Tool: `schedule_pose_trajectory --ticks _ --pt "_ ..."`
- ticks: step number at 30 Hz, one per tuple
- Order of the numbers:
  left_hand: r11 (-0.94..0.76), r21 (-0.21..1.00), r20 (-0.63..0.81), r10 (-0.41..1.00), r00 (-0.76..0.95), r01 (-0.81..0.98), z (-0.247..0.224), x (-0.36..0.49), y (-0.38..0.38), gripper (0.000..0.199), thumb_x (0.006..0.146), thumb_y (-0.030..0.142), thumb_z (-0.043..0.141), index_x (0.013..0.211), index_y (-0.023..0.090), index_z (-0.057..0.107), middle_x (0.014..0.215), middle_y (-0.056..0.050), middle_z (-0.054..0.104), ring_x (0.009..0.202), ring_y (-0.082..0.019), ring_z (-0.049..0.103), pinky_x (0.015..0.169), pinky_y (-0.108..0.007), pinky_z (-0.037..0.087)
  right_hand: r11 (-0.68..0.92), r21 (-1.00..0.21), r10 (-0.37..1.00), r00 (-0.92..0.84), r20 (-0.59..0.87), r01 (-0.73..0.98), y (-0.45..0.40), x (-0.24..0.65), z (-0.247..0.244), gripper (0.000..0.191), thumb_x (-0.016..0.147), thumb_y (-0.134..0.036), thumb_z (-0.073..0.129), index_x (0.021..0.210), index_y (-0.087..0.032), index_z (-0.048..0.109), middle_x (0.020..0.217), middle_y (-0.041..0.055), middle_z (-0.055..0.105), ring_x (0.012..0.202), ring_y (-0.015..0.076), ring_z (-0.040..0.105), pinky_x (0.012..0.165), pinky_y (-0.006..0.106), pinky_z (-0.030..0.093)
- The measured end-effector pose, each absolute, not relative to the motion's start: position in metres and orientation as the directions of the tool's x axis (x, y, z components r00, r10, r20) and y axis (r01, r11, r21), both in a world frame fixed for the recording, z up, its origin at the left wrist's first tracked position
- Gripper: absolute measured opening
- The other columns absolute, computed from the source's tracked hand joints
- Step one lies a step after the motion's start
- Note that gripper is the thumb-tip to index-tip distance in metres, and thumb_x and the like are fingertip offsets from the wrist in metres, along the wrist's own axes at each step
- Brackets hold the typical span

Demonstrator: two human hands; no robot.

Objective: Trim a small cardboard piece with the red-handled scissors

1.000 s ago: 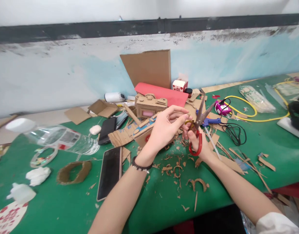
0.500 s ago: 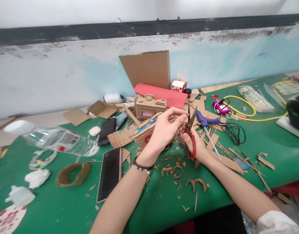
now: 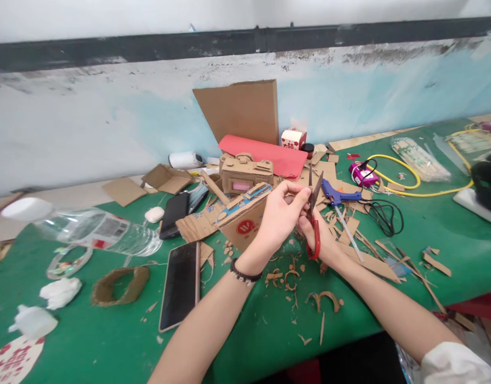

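My right hand (image 3: 328,242) grips red-handled scissors (image 3: 316,191), their blades pointing up and spread apart. Close against it, my left hand (image 3: 283,210) is closed in a pinch beside the blades; whatever lies between its fingers is too small and hidden to name. Behind my left wrist a cardboard piece with a red printed mark (image 3: 245,226) leans up from the table. A camera-shaped cardboard model (image 3: 247,173) stands just beyond. Curled cardboard scraps (image 3: 291,280) are scattered on the green table (image 3: 261,341) below my hands.
A blue glue gun (image 3: 341,196) lies right of the scissors, its black cord trailing right. On the left are a plastic bottle (image 3: 105,229), a phone (image 3: 180,288) and a cardboard ring (image 3: 121,285). Red paper (image 3: 265,154) and a cardboard sheet (image 3: 241,109) stand by the wall.
My left hand has shifted slightly right and lower, closer to the scissors, uncovering more of the printed cardboard. The scissors stay in my right hand with blades still apart.
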State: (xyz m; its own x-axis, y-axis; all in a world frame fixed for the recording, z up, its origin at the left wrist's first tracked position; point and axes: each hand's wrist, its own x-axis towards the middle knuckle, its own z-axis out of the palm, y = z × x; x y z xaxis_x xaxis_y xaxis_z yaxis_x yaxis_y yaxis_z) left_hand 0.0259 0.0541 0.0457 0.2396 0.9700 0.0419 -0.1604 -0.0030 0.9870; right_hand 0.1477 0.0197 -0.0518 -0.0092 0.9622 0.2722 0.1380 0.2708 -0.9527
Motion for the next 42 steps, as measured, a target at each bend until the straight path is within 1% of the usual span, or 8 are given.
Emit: schedule_pose_trajectory --ticks 6,11,14,17,23,32,36,42 --pt "0.011 0.988 0.025 0.973 0.230 -0.151 0.045 0.028 0.053 0.021 0.091 0.030 0.078 0.089 0.016 0.062 0.070 0.000 0.064 0.064 -0.011 0.062 0.061 -0.020 0.053 0.266 -0.951 0.964 -0.016 0.267 0.157 0.017 0.147 -0.045 0.049 0.104 -0.063 0.056 0.128 -0.020 0.058 0.113 0.0091 0.071 0.101 0.0256 0.068 0.102 0.043 0.055" --pt "-0.028 0.991 0.053 0.979 0.196 -0.129 0.046 0.030 0.051 0.017 0.093 0.027 0.074 0.088 0.017 0.062 0.072 0.001 0.064 0.063 -0.010 0.061 0.062 -0.020 0.052 0.281 -0.953 0.959 0.005 0.283 0.117 0.014 0.143 -0.043 0.051 0.105 -0.063 0.054 0.133 -0.020 0.059 0.120 0.0096 0.071 0.107 0.0262 0.068 0.103 0.043 0.055" --pt "-0.046 0.994 0.062 0.985 0.162 -0.104 0.045 0.033 0.048 0.015 0.095 0.026 0.072 0.088 0.017 0.060 0.073 0.001 0.063 0.062 -0.010 0.060 0.061 -0.020 0.050 0.259 -0.961 0.964 0.041 0.264 0.100 0.016 0.140 -0.050 0.056 0.105 -0.067 0.052 0.133 -0.020 0.061 0.109 0.0093 0.072 0.105 0.0277 0.068 0.096 0.043 0.058" --pt "-0.064 0.992 0.080 0.986 0.145 -0.110 0.041 0.036 0.046 0.018 0.095 0.029 0.072 0.089 0.018 0.059 0.074 0.002 0.063 0.064 -0.010 0.060 0.059 -0.020 0.048 0.205 -0.973 0.975 0.070 0.213 0.105 0.016 0.139 -0.056 0.057 0.104 -0.070 0.050 0.128 -0.020 0.063 0.087 0.0065 0.068 0.087 0.0265 0.068 0.079 0.040 0.059" --pt "-0.084 0.988 0.106 0.979 0.172 -0.129 0.036 0.037 0.047 0.024 0.092 0.036 0.075 0.090 0.019 0.058 0.074 0.002 0.063 0.067 -0.011 0.062 0.064 -0.022 0.050 0.155 -0.978 0.982 0.089 0.168 0.141 0.010 0.140 -0.052 0.054 0.102 -0.074 0.050 0.114 -0.023 0.064 0.066 0.0005 0.060 0.054 0.0187 0.055 0.052 0.034 0.047" --pt "-0.179 0.983 0.148 0.909 0.390 0.044 0.062 0.002 0.059 0.020 0.098 0.036 0.068 0.092 0.019 0.059 0.075 -0.001 0.066 0.068 -0.014 0.063 0.067 -0.026 0.052 0.224 -0.944 0.972 0.012 0.233 0.243 0.010 0.149 -0.048 0.047 0.104 -0.068 0.051 0.106 -0.023 0.062 0.064 -0.0017 0.056 0.053 0.0162 0.051 0.053 0.029 0.044" --pt "-0.294 0.937 0.196 0.890 0.411 0.190 0.070 -0.017 0.066 0.019 0.096 0.034 0.069 0.090 0.017 0.063 0.086 -0.004 0.072 0.077 -0.016 0.067 0.072 -0.027 0.052 0.239 -0.927 0.971 -0.076 0.226 0.289 0.008 0.151 -0.039 0.045 0.105 -0.066 0.051 0.094 -0.023 0.058 0.064 -0.0013 0.057 0.055 0.0153 0.053 0.053 0.027 0.044" --pt "-0.297 0.906 0.146 0.888 0.436 0.300 0.076 -0.030 0.067 0.019 0.095 0.037 0.069 0.091 0.018 0.067 0.085 -0.006 0.076 0.073 -0.017 0.068 0.063 -0.026 0.048 0.229 -0.895 0.973 -0.070 0.219 0.383 0.007 0.149 -0.030 0.044 0.103 -0.064 0.057 0.085 -0.024 0.056 0.058 -0.0013 0.060 0.051 0.0155 0.056 0.051 0.026 0.042"
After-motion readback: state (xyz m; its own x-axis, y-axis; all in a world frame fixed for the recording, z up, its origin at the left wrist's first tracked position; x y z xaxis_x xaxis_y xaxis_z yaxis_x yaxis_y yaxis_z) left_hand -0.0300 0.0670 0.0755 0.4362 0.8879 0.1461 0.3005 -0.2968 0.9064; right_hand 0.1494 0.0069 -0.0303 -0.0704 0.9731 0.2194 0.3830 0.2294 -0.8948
